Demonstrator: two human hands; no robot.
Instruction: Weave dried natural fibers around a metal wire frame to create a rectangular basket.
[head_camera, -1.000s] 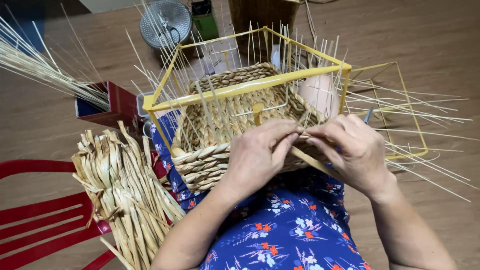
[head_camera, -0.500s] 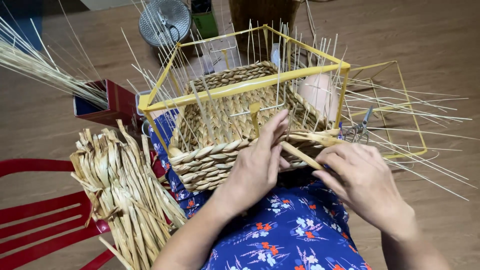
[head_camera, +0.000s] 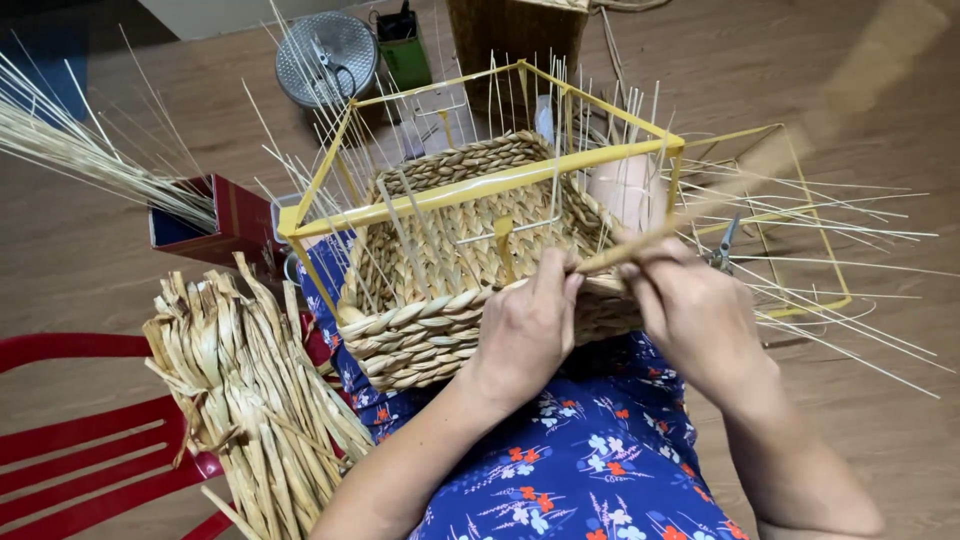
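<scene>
I see the half-woven basket (head_camera: 455, 300) resting on my lap, over the blue floral cloth (head_camera: 590, 460), with a yellow wire frame (head_camera: 480, 185) standing around and above it and thin pale stakes (head_camera: 410, 230) rising from its walls. My left hand (head_camera: 528, 325) lies against the basket's near rim, fingers curled and pressed to the weave, thumb and fingertips pinching the inner end of a flat tan strand (head_camera: 640, 245). My right hand (head_camera: 695, 315) is just right of the basket's near corner, fingers closed around the same strand, which runs up and away to the right past the frame's corner post. The two hands are close together, not quite touching.

Left of the basket a bundle of dried flat leaves (head_camera: 245, 390) lies partly on a red chair (head_camera: 80, 440). Beyond that bundle, further left of the basket, a dark red box (head_camera: 225, 225) holds a sheaf of thin straws (head_camera: 80, 150) fanning outward. Behind the basket, on the wooden floor (head_camera: 850, 90), sits a round metal lid (head_camera: 325, 55). Right of the basket a second yellow wire frame (head_camera: 790, 215) lies on the floor, with loose thin stakes spread across it
</scene>
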